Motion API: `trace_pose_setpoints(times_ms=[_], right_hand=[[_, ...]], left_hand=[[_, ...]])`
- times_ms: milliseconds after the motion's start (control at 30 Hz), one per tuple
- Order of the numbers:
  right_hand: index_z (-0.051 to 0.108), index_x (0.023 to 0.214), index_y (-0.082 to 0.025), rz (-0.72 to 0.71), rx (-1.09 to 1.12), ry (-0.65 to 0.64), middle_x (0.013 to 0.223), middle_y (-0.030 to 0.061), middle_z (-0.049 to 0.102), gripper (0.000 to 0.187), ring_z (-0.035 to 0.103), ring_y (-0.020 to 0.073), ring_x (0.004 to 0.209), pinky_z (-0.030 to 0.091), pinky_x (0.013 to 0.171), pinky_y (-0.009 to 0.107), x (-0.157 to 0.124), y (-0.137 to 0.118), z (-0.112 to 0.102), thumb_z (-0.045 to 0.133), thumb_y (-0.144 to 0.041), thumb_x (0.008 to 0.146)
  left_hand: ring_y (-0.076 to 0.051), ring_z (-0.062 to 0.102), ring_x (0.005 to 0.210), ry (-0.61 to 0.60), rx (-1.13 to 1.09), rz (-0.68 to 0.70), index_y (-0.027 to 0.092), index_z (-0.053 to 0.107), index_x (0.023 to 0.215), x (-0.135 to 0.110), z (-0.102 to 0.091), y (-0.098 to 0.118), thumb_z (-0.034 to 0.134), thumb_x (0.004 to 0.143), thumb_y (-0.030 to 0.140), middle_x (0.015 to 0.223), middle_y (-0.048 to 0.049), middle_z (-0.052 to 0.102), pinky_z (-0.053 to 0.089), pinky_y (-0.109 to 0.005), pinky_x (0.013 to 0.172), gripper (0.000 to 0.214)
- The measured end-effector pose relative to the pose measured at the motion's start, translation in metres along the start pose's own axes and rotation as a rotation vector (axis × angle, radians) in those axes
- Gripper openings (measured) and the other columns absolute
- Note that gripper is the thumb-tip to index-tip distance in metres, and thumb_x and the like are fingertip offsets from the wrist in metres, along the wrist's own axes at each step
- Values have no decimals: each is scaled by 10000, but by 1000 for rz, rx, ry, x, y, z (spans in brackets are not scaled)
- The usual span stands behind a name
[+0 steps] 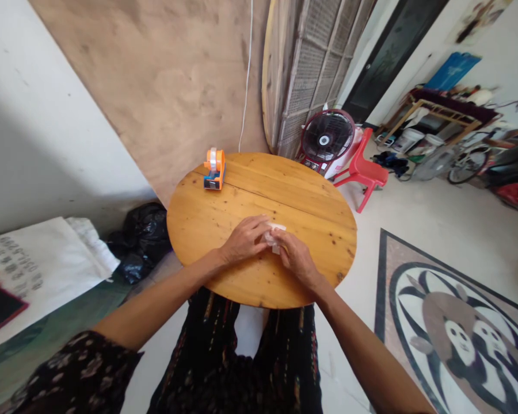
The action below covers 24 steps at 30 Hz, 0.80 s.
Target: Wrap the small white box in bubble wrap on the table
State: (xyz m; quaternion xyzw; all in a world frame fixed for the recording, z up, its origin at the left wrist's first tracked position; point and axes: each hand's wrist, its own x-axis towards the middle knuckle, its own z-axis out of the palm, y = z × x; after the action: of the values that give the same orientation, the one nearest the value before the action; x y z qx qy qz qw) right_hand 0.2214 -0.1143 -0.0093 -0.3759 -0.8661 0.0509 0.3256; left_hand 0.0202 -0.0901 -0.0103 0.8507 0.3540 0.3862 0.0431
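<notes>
Holds a small translucent piece (269, 237) between curled left hand (244, 239) and curled right hand (297, 254) over the table (285, 184), probably from both sides for steadiness; cannot tell if resting there. Has the tape dispenser (214, 170) near the far edge, likely for working room.

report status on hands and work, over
Left hand and right hand at small crumpled translucent-white piece, exact grip unclear. Piece over round yellowish wooden table. Orange-and-blue tape dispenser stands apart, out of the way.
</notes>
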Motion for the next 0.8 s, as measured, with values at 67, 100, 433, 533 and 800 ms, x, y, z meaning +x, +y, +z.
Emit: trace_pose_setpoints(times_ms=[67, 100, 433, 533, 800], right_hand=[[537, 1246, -191, -46, -19, 30, 1263, 123, 618, 406, 553, 204, 1216, 476, 1012, 406, -2, 0, 2, 407, -76, 879], [540, 1245, -196, -61, -24, 38, 1274, 119, 613, 406, 533, 202, 1241, 463, 1031, 414, -3, 0, 3, 409, -71, 881], [453, 1359, -243, -17, 30, -34, 1458, 124, 427, 511, 334, 226, 1392, 390, 1089, 499, -22, -2, 5, 428, -57, 884], [445, 1363, -266, -21, 73, -56, 1453, 102, 438, 517, 351, 216, 1382, 391, 1088, 490, -20, 2, 3, 422, -62, 888], [466, 1333, -247, -67, 108, -30, 1426, 107, 469, 471, 382, 213, 1360, 387, 1080, 481, -14, 10, -1, 448, -90, 888]], left_hand=[[-248, 545, 1199, 10, 13, 61, 158, 600, 1142, -3, 0, -4, 582, 864, 221, 1232, -133, 618, 458, -430, 1012, 286], [-242, 554, 1190, 16, 20, 88, 149, 596, 1148, -4, 1, -5, 555, 881, 202, 1219, -133, 626, 467, -425, 1007, 275], [-261, 486, 1272, -76, 6, 161, 105, 513, 1235, -2, 0, -10, 551, 870, 191, 1297, -178, 562, 437, -449, 1060, 377], [-271, 408, 1335, -176, -42, 138, 114, 437, 1318, 0, 1, -14, 562, 866, 215, 1371, -184, 487, 401, -463, 1088, 479], [-244, 486, 1229, -218, -216, 22, 180, 460, 1331, 8, 9, -13, 522, 850, 144, 1291, -138, 533, 423, -451, 1036, 486]])
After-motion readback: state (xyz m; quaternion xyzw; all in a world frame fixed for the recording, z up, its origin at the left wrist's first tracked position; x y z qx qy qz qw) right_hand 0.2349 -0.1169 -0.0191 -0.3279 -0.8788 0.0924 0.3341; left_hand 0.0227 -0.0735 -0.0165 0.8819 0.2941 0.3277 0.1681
